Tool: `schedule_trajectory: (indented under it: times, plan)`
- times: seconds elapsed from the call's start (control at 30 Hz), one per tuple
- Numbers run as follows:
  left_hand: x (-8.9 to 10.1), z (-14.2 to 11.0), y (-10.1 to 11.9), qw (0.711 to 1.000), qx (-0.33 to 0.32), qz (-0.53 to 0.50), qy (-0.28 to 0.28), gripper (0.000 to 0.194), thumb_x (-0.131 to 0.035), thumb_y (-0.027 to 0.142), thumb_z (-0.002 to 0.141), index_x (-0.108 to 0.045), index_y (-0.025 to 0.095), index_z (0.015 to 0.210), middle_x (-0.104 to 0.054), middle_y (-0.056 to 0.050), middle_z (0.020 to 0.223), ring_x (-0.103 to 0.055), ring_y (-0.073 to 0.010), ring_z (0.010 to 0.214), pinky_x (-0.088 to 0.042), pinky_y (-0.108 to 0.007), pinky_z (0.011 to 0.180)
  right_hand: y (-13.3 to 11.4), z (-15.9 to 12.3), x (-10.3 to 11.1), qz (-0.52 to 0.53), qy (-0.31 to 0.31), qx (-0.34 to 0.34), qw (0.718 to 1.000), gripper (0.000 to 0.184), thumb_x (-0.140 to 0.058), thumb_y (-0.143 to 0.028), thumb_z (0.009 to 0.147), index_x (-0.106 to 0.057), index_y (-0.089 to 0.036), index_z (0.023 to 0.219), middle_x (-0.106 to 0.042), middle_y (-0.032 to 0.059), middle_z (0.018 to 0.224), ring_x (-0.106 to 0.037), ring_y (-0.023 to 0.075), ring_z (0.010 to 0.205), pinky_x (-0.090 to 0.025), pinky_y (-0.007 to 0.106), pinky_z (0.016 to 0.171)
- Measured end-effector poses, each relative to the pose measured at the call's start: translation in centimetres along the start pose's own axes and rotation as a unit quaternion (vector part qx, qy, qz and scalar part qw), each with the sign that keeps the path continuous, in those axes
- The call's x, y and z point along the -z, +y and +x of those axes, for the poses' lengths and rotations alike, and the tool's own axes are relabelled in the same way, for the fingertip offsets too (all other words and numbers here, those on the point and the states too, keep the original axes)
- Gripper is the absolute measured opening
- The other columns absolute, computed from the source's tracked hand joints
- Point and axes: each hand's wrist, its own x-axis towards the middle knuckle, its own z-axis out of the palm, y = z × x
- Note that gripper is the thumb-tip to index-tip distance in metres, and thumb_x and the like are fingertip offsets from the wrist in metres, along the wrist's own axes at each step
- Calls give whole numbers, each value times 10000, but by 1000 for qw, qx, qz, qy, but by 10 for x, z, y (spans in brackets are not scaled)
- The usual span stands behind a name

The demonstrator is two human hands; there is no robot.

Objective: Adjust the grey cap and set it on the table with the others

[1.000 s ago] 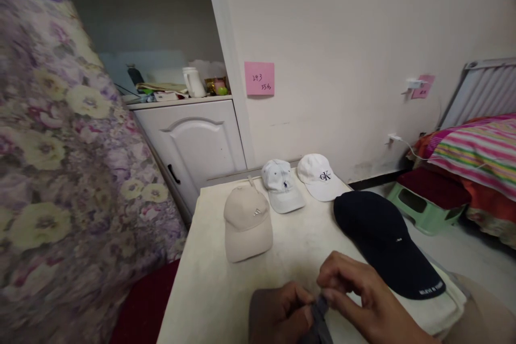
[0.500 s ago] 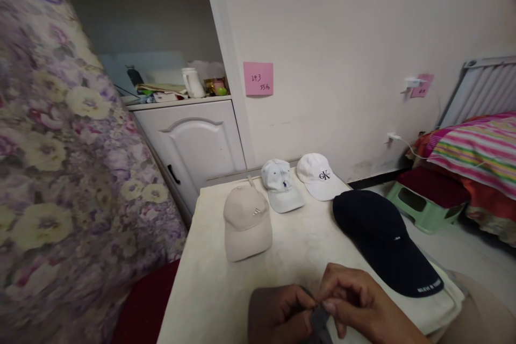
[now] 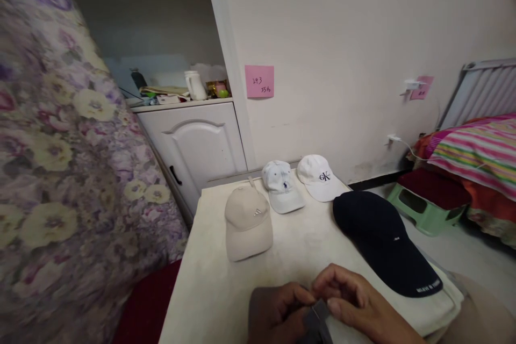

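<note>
At the bottom edge of the view my left hand (image 3: 278, 314) and my right hand (image 3: 358, 306) meet over the near side of a cream table (image 3: 209, 290). Both pinch a small dark grey strap-like item (image 3: 316, 320), most of which is cut off by the frame. A navy cap (image 3: 382, 242) lies just right of my right hand. Farther back lie a beige cap (image 3: 246, 223), a pale blue cap (image 3: 281, 185) and a white cap with a dark logo (image 3: 320, 176).
A flowered curtain or bedcover (image 3: 60, 161) fills the left side. A white cabinet (image 3: 193, 140) with clutter on top stands behind the table. A pink note (image 3: 259, 81) is on the wall. A green stool (image 3: 423, 207) and striped bedding (image 3: 475, 156) are at right.
My hands have shifted slightly while working the dark item; my right fingers closed in toward the left hand. The view has shifted a little. The caps have not moved.
</note>
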Motion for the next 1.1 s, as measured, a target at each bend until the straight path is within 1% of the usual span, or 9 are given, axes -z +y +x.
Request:
schedule_trajectory:
  times: [0.17, 0.3, 0.4, 0.53, 0.63, 0.73, 0.87, 1.0, 1.1]
  plan:
    - [0, -1, 6, 997, -63, 45, 9, 206, -782, 397, 794, -741, 214, 709, -530, 28, 727, -477, -146, 690, -362, -295, 688, 7, 3, -13, 86, -33, 6, 996, 424, -827, -508, 742, -606, -245, 990, -599, -33, 768, -557, 139, 682, -393, 265, 665]
    - [3, -1, 3, 993, -90, 68, 13, 180, -785, 428, 788, -791, 257, 732, -520, 23, 772, -514, -170, 752, -388, -317, 748, 12, 8, -23, 58, -15, 34, 998, 460, -878, -508, 636, -614, -254, 914, -576, -22, 815, -508, 161, 748, -382, 271, 679]
    - [5, 0, 0, 992, -95, 81, 11, 205, -777, 467, 790, -807, 270, 744, -529, 21, 756, -529, -179, 758, -393, -323, 759, 17, 11, -26, 35, -9, 31, 999, 414, -869, -483, 640, -620, -237, 861, -539, -35, 781, -452, 148, 718, -352, 263, 661]
    - [9, -1, -1, 992, -99, 81, 14, 205, -771, 473, 794, -822, 274, 784, -530, 16, 773, -531, -182, 768, -395, -327, 768, 24, 12, -29, 55, -10, 22, 998, 362, -858, -443, 646, -611, -229, 803, -513, -50, 710, -425, 130, 652, -344, 252, 616]
    - [11, -3, 0, 991, -100, 86, 14, 190, -779, 452, 793, -823, 267, 788, -522, 22, 761, -517, -164, 739, -387, -310, 736, 27, 14, -30, 50, 6, 17, 999, 340, -863, -440, 635, -639, -226, 775, -509, -51, 679, -444, 134, 638, -373, 255, 615]
    - [10, -5, -1, 995, -76, 57, 23, 177, -797, 418, 787, -811, 260, 866, -599, 9, 816, -575, -174, 792, -409, -311, 767, 28, 15, -30, 47, 9, 27, 998, 304, -863, -439, 651, -685, -230, 782, -555, -35, 698, -488, 145, 656, -401, 261, 620]
    - [10, -2, -7, 998, -27, -35, 42, 394, -882, 387, 702, -751, 296, 1062, -652, 23, 871, -611, -162, 818, -433, -298, 774, 32, 17, -28, 50, 15, 58, 997, 238, -872, -400, 676, -758, -252, 824, -618, -25, 764, -533, 148, 702, -434, 259, 657]
    - [14, 2, -16, 997, -30, -43, 51, 465, -911, 369, 669, -734, 288, 1091, -606, 47, 814, -560, -124, 750, -427, -277, 735, 37, 17, -24, 71, -3, 31, 997, 241, -889, -380, 677, -786, -255, 856, -613, -42, 715, -521, 116, 649, -431, 230, 633]
    - [17, 3, -17, 998, -31, -41, 40, 499, -928, 376, 637, -718, 274, 1078, -607, 54, 788, -530, -107, 695, -401, -262, 684, 39, 17, -21, 81, -2, 38, 996, 205, -894, -345, 679, -793, -253, 833, -650, -28, 734, -542, 117, 662, -436, 215, 611]
